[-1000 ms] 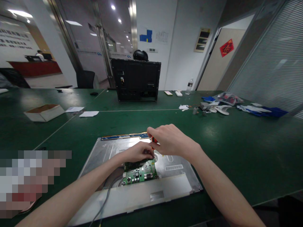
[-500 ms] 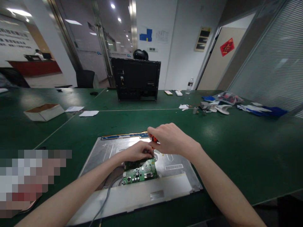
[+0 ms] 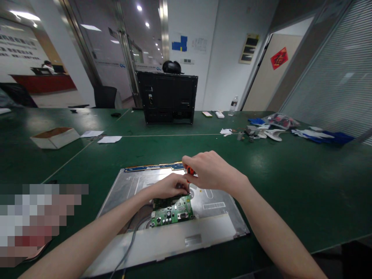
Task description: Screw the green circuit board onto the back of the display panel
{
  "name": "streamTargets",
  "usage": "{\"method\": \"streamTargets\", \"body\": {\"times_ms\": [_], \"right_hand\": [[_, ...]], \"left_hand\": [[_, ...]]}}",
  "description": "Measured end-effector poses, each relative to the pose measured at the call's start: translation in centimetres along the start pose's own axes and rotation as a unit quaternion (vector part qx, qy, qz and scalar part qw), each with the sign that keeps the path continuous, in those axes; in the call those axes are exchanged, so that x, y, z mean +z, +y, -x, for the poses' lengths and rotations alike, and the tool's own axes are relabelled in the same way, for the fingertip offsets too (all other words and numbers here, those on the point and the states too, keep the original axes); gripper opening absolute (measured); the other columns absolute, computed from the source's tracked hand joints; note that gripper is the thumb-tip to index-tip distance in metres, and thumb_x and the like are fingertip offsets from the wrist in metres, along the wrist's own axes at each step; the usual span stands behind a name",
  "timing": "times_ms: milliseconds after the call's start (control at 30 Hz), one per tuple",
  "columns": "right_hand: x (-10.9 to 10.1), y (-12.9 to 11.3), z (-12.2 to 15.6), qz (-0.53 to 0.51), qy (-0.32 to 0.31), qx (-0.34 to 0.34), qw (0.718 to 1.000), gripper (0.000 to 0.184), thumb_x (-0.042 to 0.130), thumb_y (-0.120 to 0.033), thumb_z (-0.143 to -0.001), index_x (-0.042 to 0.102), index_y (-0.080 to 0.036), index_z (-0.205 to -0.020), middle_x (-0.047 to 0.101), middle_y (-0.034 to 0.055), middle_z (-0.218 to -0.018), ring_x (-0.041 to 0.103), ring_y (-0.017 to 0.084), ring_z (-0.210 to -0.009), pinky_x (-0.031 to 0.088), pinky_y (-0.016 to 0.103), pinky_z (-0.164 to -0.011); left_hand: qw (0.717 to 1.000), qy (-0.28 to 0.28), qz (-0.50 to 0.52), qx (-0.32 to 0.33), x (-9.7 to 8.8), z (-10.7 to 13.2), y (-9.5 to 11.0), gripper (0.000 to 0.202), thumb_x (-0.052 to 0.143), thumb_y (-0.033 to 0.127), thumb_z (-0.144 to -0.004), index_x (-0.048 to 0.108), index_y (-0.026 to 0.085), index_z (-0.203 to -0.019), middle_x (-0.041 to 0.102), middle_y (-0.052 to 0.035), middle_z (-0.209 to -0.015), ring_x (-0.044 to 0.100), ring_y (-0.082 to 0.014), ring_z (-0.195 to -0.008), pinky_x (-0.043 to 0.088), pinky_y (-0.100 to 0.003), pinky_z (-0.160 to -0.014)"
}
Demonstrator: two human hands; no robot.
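Gripping an orange-handled screwdriver (image 3: 190,170) in the right hand (image 3: 210,170) at the far edge of the circuit board (image 3: 173,212); touching it with the curled left hand (image 3: 170,186), grasp impossible to tell.

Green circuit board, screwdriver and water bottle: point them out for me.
green circuit board (image 3: 172,212), head view, middle of the board.
screwdriver (image 3: 190,170), head view, orange handle.
water bottle (image 3: 231,107), head view, its body.

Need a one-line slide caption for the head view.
Right hand holds an orange-handled screwdriver over a green circuit board the left hand touches, on a metal panel.
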State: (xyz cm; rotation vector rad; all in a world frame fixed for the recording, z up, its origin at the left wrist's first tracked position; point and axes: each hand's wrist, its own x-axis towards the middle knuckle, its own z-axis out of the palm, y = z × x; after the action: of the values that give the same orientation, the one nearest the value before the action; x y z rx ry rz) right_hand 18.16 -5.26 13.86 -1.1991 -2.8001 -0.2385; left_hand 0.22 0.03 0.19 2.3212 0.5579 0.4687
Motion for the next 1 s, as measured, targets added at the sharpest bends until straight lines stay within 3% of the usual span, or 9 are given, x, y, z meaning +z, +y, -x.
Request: {"method": "streamTargets", "body": {"times_ms": [300,567,800,1000], "right_hand": [[0.14,0.0,0.17,-0.017,0.009,-0.023,1.0,0.012,0.051,-0.03,-0.085,0.053,-0.019,-0.09,0.064,0.0009,-0.073,0.05,0.012,-0.057,0.019,0.026,-0.048],[0.18,0.1,-0.02,0.04,0.008,0.016,0.999,0.028,0.05,-0.046,-0.088,0.057,-0.019,-0.084,0.065,0.004,-0.07,0.055,0.015,-0.059,0.018,0.028,-0.05],[-0.23,-0.22,0.42,-0.044,-0.002,-0.037,0.998,0.013,0.053,-0.025,-0.081,0.052,-0.019,-0.093,0.066,0.0021,-0.084,0.053,0.013,-0.064,0.021,0.027,-0.049],[0.25,-0.02,-0.1,0.002,0.007,-0.004,1.0,0.017,0.049,-0.035,-0.087,0.052,-0.019,-0.093,0.064,0.0015,-0.074,0.05,0.012,-0.057,0.017,0.028,-0.049]], "left_hand": [[1.0,0.004,-0.001,-0.012,0.08,0.07,-0.23,0.009,0.065,0.02,-0.081,0.071,0.015,-0.087,0.07,-0.0043,-0.084,0.063,-0.0177,-0.078,0.047,-0.025,-0.071],[1.0,0.0,0.018,-0.011,0.34,0.19,-0.42,0.008,0.063,0.014,-0.081,0.069,0.015,-0.087,0.07,-0.0031,-0.085,0.062,-0.0155,-0.076,0.047,-0.023,-0.07],[1.0,0.015,0.007,0.001,0.26,0.17,-0.65,0.008,0.066,0.02,-0.082,0.07,0.015,-0.085,0.069,-0.0037,-0.083,0.062,-0.0169,-0.077,0.047,-0.023,-0.07],[1.0,0.001,-0.001,-0.009,0.22,0.1,-0.37,0.006,0.065,0.017,-0.082,0.07,0.015,-0.084,0.068,-0.0031,-0.081,0.062,-0.0154,-0.074,0.046,-0.022,-0.067]]}}
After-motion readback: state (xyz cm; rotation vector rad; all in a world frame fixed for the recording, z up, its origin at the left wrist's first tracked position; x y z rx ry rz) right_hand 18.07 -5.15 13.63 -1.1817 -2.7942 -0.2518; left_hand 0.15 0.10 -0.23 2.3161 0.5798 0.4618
